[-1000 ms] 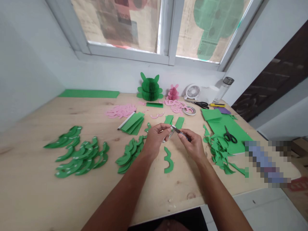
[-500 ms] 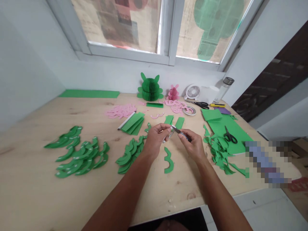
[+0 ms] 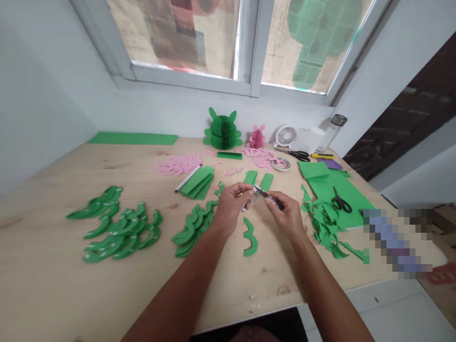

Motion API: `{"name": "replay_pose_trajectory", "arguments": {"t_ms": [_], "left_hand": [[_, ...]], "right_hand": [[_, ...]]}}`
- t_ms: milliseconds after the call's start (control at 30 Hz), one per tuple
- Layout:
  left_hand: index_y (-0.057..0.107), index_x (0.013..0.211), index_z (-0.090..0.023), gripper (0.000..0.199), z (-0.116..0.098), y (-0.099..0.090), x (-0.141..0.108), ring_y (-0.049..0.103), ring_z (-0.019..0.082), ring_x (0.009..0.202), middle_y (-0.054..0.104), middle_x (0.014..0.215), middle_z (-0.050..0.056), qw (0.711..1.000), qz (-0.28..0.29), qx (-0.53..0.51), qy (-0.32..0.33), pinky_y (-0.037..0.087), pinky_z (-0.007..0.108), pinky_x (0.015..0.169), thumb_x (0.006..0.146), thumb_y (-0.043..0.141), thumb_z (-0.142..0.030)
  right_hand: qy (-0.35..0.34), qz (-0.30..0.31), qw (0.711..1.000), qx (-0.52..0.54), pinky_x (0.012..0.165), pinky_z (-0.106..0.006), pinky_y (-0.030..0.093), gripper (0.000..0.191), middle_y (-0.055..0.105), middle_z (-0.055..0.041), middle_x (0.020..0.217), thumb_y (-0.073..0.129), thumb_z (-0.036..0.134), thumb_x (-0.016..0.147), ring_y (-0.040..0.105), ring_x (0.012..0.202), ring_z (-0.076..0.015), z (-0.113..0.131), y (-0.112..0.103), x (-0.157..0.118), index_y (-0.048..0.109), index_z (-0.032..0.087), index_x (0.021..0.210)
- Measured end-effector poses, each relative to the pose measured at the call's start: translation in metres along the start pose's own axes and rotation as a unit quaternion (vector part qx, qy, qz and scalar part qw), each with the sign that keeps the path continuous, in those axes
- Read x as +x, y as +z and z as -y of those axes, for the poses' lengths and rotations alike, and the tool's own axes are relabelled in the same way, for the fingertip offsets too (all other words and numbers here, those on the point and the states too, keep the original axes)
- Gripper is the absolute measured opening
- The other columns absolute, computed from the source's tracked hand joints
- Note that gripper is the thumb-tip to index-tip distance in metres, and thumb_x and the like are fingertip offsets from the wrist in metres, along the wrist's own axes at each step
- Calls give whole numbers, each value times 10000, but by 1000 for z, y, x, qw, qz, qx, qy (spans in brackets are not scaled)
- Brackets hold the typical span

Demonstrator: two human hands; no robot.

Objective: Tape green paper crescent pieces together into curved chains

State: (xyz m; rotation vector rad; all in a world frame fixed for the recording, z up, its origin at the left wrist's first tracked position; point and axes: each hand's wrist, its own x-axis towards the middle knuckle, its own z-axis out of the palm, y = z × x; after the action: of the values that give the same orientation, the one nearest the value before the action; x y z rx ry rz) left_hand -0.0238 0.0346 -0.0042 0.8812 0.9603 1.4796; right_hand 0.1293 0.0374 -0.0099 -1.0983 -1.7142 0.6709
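Note:
Above the middle of the table, my left hand [image 3: 233, 205] pinches a small whitish strip, like tape [image 3: 251, 200], between thumb and fingers. My right hand [image 3: 285, 211] is closed around a slim dark-tipped tool [image 3: 262, 192] with a bluish handle; whether it is a knife or scissors I cannot tell. Its tip meets the strip at the left fingertips. Just below the hands lies one wavy green paper piece [image 3: 252, 242]. Beside my left forearm is a pile of similar green pieces [image 3: 194, 228], partly hidden. Two green paper strips [image 3: 266, 182] lie behind the hands.
Green pieces with white marks [image 3: 121, 232] lie left. Paper scraps [image 3: 324, 230], black scissors [image 3: 341, 200] and green sheets [image 3: 351, 197] are right. Behind stand green [image 3: 223, 132] and pink [image 3: 257, 137] paper figures, a fan [image 3: 286, 136], a bottle [image 3: 333, 130], and a tape roll [image 3: 280, 164].
Almost nothing differs. Both hands keep the same grip and place, and the tool tip stays at the whitish strip; the view shifts very slightly.

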Motion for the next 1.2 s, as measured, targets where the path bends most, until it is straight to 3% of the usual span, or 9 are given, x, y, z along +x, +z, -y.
{"name": "replay_pose_trajectory", "arguments": {"t_ms": [567,800,1033,1200], "left_hand": [[642,765,-150,178,-5,-3,-1,412,64,424,496,469,-56,998,16,61,-5,293,210,460,643,687,-271],[646,786,-148,229,-6,-2,-2,419,71,422,507,474,-51,997,6,80,-2,303,212,457,633,698,-310],[667,762,-165,168,-6,9,-6,460,89,486,549,523,-36,989,8,143,35,354,214,501,641,682,-281],[663,737,-162,145,10,26,1,520,113,571,612,630,-5,982,65,166,56,412,230,568,648,679,-276]], "right_hand": [[-41,-21,995,-83,696,-286,496,210,711,-75,868,570,299,808,650,769,-185,6,-2,-1,690,167,918],[-44,-72,990,-112,689,-290,498,223,709,-70,876,559,312,815,645,764,-184,2,-7,0,678,182,950],[-110,-100,969,-197,651,-255,463,258,663,-70,814,518,322,857,599,687,-154,9,-9,-2,643,168,1021],[-133,-151,947,-249,615,-241,429,306,605,-50,735,488,360,885,559,641,-142,12,-16,-4,616,161,1078]]}}
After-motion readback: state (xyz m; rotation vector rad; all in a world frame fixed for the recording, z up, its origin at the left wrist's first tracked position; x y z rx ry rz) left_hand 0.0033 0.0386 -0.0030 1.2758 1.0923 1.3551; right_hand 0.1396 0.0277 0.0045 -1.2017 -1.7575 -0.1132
